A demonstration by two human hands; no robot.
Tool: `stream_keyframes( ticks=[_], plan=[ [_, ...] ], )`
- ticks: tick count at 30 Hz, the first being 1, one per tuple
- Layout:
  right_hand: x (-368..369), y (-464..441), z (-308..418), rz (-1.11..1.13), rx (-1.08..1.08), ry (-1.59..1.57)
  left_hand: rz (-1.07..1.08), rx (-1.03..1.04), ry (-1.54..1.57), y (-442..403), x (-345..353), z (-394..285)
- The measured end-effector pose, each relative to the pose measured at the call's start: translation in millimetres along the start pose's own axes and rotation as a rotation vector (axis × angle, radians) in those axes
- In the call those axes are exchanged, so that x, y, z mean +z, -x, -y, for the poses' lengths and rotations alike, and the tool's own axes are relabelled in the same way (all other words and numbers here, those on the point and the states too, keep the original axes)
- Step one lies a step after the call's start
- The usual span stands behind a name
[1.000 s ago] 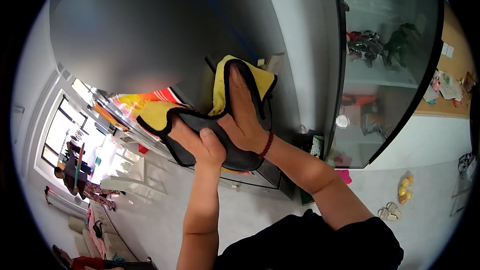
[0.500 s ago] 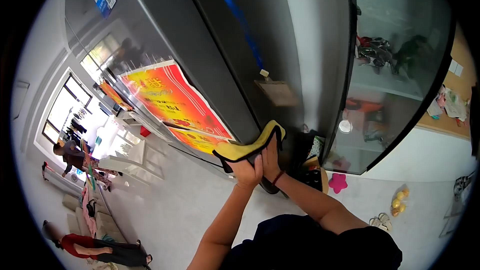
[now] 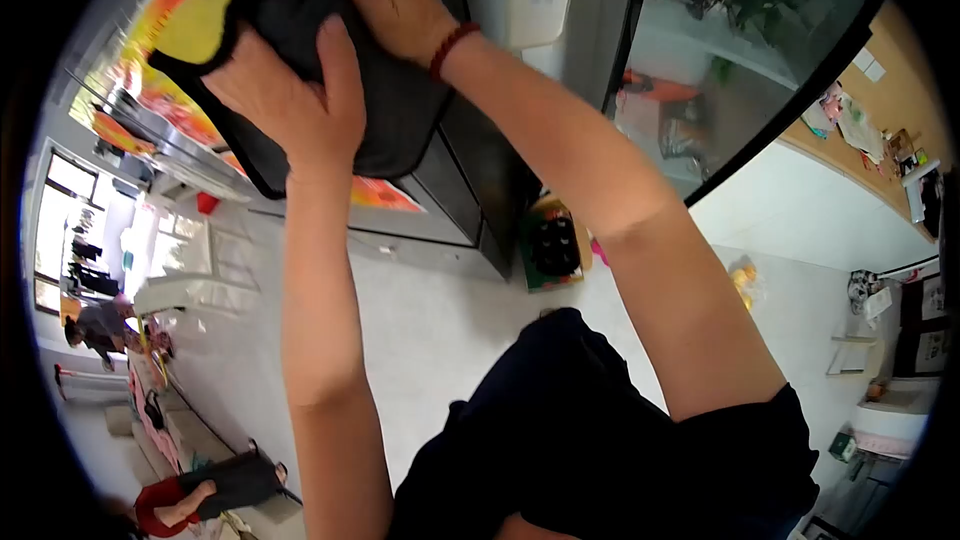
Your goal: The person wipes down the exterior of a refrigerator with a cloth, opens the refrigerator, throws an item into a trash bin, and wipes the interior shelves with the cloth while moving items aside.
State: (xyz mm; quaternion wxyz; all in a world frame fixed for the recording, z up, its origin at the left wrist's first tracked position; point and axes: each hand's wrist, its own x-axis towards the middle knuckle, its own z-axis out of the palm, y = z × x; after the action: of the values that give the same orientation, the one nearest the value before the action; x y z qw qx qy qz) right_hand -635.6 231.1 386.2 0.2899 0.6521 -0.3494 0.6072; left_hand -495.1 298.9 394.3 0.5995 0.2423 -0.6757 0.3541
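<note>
A grey and yellow cloth with black edging (image 3: 385, 105) hangs spread out at the upper left, close to the camera. My left hand (image 3: 290, 90) grips its left part, thumb over the grey side and fingertips hidden in the folds. Further right, my right hand (image 3: 400, 0), with a dark red bracelet at the wrist, holds the cloth near its top; its fingertips are partly out of view. Behind the cloth stands a dark grey fridge (image 3: 440, 195) with red and yellow posters (image 3: 165, 10) on its front.
A glass-doored cabinet (image 3: 690, 90) stands right of the fridge. On the floor are a box with dark items (image 3: 553, 245) and a bag of yellow fruit (image 3: 743, 280). Two people are at the left, one in red (image 3: 160, 505), another (image 3: 95, 325) near white chairs (image 3: 195, 285).
Both hands have risen with the cloth, which is now spread wide and covers much of the posters. The view has shifted, showing more floor and more of the right side.
</note>
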Motion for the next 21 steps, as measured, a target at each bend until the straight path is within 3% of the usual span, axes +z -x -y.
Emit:
stream_keyframes(
  ticks=[1,4,5,7,9,11,13,14,15,16,21],
  plan=[
    [3,0,0,-0.061,0.081,-0.37,-0.001,0.001,0.001,3,0,0],
    [3,4,-6,-0.035,0.138,-0.4,-0.013,0.002,0.008,9,6,-5],
    [-1,7,-5,-0.014,0.19,-0.645,-0.004,-0.012,0.006,10,6,-8],
    [3,24,-14,-0.001,0.17,-0.392,0.017,-0.032,-0.011,12,6,-17],
    [3,37,-19,0.016,0.185,-0.438,0.02,-0.06,-0.042,11,6,-27],
    [32,57,-47,-0.151,-0.093,-0.171,0.013,-0.071,-0.068,14,7,-29],
    [10,53,-16,0.036,0.278,-0.463,0.126,-0.184,-0.183,15,-2,-35],
    [13,57,-18,0.06,0.244,-0.389,0.119,-0.227,-0.206,15,-5,-40],
    [8,53,-3,0.101,0.341,-0.441,0.155,-0.276,-0.226,19,-12,-41],
    [7,54,-9,0.087,0.395,-0.595,0.045,-0.226,-0.24,13,-4,-45],
    [12,77,-28,0.062,0.279,-0.453,0.049,-0.346,-0.127,18,0,-60]
  ],
)
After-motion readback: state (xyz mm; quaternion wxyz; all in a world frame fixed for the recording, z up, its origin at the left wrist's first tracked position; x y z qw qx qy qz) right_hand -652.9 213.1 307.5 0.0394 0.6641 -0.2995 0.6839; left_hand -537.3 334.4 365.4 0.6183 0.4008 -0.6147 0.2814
